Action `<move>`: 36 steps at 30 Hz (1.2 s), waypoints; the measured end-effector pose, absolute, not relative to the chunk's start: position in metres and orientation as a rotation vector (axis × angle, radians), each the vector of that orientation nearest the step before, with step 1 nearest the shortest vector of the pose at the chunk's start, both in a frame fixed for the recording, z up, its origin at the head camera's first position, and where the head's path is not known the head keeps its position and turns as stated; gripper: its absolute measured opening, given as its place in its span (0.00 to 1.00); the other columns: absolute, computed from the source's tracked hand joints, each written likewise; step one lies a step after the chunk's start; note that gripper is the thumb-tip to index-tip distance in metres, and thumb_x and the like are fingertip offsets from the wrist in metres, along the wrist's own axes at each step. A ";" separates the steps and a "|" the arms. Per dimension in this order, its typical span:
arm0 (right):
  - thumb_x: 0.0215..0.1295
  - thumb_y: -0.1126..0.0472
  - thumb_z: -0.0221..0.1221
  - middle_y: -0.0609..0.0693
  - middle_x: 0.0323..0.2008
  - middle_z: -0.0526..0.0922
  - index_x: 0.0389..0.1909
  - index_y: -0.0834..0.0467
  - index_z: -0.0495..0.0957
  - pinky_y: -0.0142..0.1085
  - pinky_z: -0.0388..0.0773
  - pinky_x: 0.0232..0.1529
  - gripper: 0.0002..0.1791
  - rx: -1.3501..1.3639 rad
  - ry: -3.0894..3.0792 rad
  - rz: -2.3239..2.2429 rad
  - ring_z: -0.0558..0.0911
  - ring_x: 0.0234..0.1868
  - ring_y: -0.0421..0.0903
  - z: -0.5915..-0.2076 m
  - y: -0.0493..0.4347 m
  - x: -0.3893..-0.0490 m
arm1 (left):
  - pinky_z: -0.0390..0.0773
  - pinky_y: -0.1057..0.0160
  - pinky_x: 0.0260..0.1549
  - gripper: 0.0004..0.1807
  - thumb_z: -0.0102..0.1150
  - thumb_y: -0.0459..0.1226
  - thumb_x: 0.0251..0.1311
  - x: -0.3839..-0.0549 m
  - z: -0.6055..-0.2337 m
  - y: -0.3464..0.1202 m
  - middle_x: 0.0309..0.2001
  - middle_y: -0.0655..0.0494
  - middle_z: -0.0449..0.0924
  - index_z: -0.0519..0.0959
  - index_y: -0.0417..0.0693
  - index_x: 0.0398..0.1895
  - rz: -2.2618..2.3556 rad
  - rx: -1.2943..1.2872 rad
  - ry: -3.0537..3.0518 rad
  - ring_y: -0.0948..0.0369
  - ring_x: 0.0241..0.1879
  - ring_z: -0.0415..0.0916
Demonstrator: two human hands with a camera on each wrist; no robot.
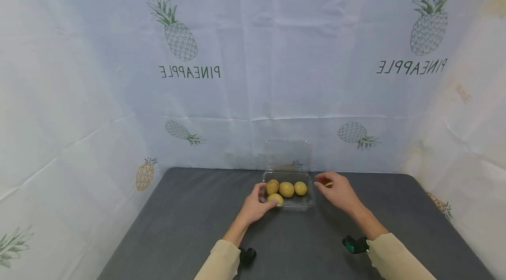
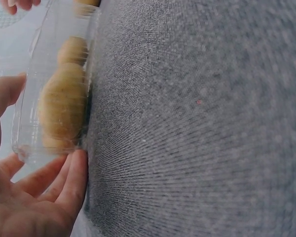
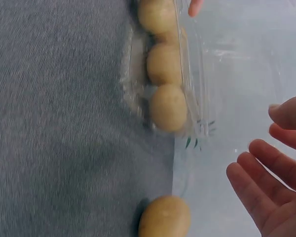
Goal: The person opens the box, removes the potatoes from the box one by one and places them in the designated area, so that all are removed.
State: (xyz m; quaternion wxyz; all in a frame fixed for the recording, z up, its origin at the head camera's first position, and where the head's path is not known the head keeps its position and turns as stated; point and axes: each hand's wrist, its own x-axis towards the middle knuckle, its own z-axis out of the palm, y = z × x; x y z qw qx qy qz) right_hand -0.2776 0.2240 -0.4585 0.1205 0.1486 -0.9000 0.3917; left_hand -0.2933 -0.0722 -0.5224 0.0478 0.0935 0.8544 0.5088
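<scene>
A clear plastic container stands on the dark table with its lid raised at the back. Inside lie several yellow potatoes. My left hand holds the container's left front corner, its thumb at the front rim and its fingers against the left end. To the right of the container hovers my right hand, fingers loosely bent and nothing held. Another potato lies on the table outside the container, partly hidden behind the right hand in the head view.
Dark grey cloth covers the table. Behind and at both sides hang white curtains printed with pineapples. The raised lid stands close to the back curtain. A dark device is worn on the right wrist.
</scene>
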 end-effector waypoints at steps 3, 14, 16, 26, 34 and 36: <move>0.71 0.63 0.63 0.56 0.46 0.83 0.53 0.65 0.81 0.50 0.81 0.48 0.15 0.460 -2.630 1.169 0.83 0.46 0.54 -0.459 0.216 -0.277 | 0.75 0.53 0.40 0.40 0.69 0.53 0.63 -0.293 -0.522 -0.072 0.59 0.46 0.75 0.64 0.51 0.73 1.545 0.279 2.607 0.58 0.46 0.73; 0.71 0.62 0.63 0.59 0.49 0.83 0.54 0.65 0.81 0.46 0.81 0.46 0.15 0.542 -2.658 1.233 0.83 0.46 0.52 -0.464 0.195 -0.280 | 0.75 0.52 0.41 0.39 0.68 0.53 0.63 -0.293 -0.519 -0.071 0.59 0.46 0.75 0.64 0.51 0.73 1.550 0.286 2.605 0.57 0.46 0.73; 0.71 0.62 0.63 0.59 0.50 0.83 0.54 0.65 0.81 0.46 0.81 0.46 0.15 0.550 -2.659 1.253 0.83 0.46 0.52 -0.465 0.190 -0.279 | 0.75 0.52 0.41 0.39 0.68 0.53 0.63 -0.293 -0.519 -0.071 0.58 0.46 0.76 0.64 0.51 0.73 1.549 0.285 2.610 0.58 0.45 0.73; 0.70 0.63 0.64 0.60 0.51 0.83 0.55 0.65 0.82 0.46 0.82 0.46 0.15 0.621 -2.695 1.251 0.84 0.46 0.51 -0.471 0.168 -0.285 | 0.76 0.52 0.40 0.39 0.70 0.53 0.62 -0.292 -0.521 -0.072 0.58 0.45 0.77 0.65 0.51 0.72 1.559 0.273 2.616 0.57 0.45 0.74; 0.71 0.59 0.64 0.56 0.53 0.82 0.55 0.62 0.82 0.46 0.81 0.46 0.16 0.642 -2.741 1.297 0.83 0.47 0.52 -0.476 0.159 -0.292 | 0.75 0.55 0.40 0.38 0.66 0.55 0.64 -0.294 -0.523 -0.074 0.60 0.46 0.76 0.65 0.54 0.72 1.564 0.256 2.587 0.59 0.45 0.74; 0.71 0.58 0.64 0.56 0.53 0.82 0.55 0.62 0.82 0.47 0.81 0.46 0.17 0.639 -2.764 1.307 0.83 0.48 0.52 -0.477 0.158 -0.294 | 0.74 0.55 0.39 0.37 0.66 0.55 0.65 -0.294 -0.524 -0.074 0.61 0.46 0.76 0.65 0.54 0.72 1.566 0.264 2.580 0.59 0.45 0.74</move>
